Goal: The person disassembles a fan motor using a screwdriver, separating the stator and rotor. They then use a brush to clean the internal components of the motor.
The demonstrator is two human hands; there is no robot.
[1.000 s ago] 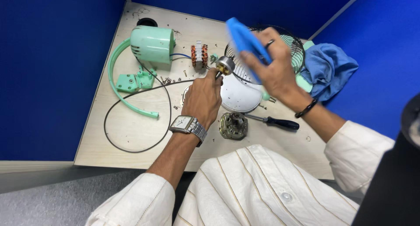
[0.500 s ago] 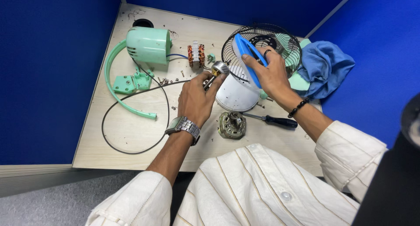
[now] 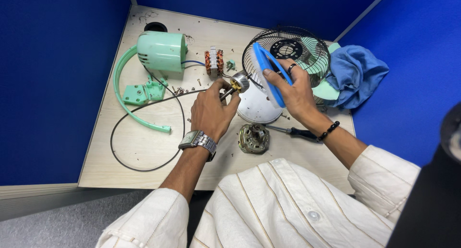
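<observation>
Over the wooden bench, left hand grips a small rotor shaft by its end, held above a white dome cover. Right hand clasps a blue brush, bristles beside the rotor. Green motor housing lies well apart
</observation>
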